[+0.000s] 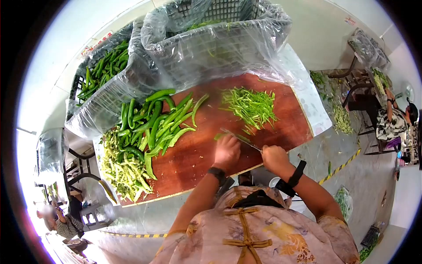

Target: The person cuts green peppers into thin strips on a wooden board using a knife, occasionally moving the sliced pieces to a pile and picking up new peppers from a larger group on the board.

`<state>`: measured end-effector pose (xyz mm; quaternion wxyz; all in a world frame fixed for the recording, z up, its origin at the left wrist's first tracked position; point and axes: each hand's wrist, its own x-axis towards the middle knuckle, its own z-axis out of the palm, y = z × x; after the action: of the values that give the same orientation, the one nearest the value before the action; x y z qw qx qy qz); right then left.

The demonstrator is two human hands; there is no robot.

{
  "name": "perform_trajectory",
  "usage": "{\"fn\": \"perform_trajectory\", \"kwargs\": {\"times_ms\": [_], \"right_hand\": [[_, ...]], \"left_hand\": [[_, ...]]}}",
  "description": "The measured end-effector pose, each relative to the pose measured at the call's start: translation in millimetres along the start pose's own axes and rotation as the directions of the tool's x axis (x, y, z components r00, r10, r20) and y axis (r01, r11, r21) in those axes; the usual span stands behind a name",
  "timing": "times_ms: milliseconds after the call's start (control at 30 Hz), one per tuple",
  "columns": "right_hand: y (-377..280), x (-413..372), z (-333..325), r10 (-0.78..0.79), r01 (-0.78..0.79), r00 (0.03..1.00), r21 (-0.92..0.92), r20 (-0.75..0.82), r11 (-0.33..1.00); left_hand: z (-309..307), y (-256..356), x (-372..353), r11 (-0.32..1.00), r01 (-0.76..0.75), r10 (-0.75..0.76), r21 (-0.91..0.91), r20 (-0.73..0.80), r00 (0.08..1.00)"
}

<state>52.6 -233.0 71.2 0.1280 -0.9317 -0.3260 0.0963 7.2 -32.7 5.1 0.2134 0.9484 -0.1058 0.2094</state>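
Note:
My right hand [277, 159] is closed around the handle of a knife [247, 141], whose thin blade points left across the board's near edge. My left hand [227, 152] is slightly blurred, its fingers pressed together on a piece of green pepper [218, 137] beside the blade tip. Beyond the knife lies a pile of thin green pepper strips [250, 108] on the reddish-brown board [215, 169]. Split and whole long green peppers [154, 123] are heaped at the left. Below them spreads a pale heap of pepper cores and seeds [125, 171].
A plastic-lined crate [215, 48] stands behind the board, and another crate with whole green peppers [107, 64] is at its left. Other people [393, 121] sit at work far right and far left. A yellow-black floor stripe [340, 167] and a plastic bag [343, 202] are on the right.

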Motion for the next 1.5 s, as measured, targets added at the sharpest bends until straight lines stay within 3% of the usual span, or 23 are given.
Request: {"fn": "perform_trajectory", "kwargs": {"times_ms": [200, 333, 400, 600, 667, 1033, 1267, 1500], "right_hand": [[-8, 11, 1, -0.048, 0.048, 0.999, 0.019, 0.009, 0.999], [-3, 33, 23, -0.084, 0.088, 0.993, 0.052, -0.081, 0.995], [-1, 41, 27, -0.099, 0.104, 0.988, 0.032, -0.12, 0.994], [-3, 32, 13, 0.03, -0.025, 0.995, 0.058, -0.099, 0.998], [-6, 16, 7, 0.017, -0.016, 1.0, 0.047, -0.021, 0.999], [-11, 15, 2, 0.007, -0.008, 0.999, 0.028, 0.046, 1.0], [-13, 46, 22, -0.056, 0.061, 0.997, 0.113, -0.05, 0.992], [-14, 42, 18, 0.133, -0.115, 0.987, 0.182, -0.09, 0.977]], "left_hand": [[1, -1, -1, 0.999, 0.011, -0.013, -0.052, -0.036, 0.999], [0, -2, 0, 0.999, 0.021, -0.021, -0.035, 0.006, 1.0], [0, -1, 0, 0.999, -0.016, 0.013, -0.036, -0.077, 0.997], [2, -2, -1, 0.998, -0.001, -0.007, -0.068, -0.119, 0.993], [1, -1, -2, 0.998, 0.014, -0.02, -0.061, -0.096, 0.995], [2, -4, -4, 0.997, 0.021, -0.024, -0.081, -0.035, 0.999], [-4, -4, -1, 0.996, 0.011, -0.01, -0.09, 0.011, 1.0], [7, -6, -6, 0.997, 0.012, -0.021, -0.073, -0.126, 0.992]]}}
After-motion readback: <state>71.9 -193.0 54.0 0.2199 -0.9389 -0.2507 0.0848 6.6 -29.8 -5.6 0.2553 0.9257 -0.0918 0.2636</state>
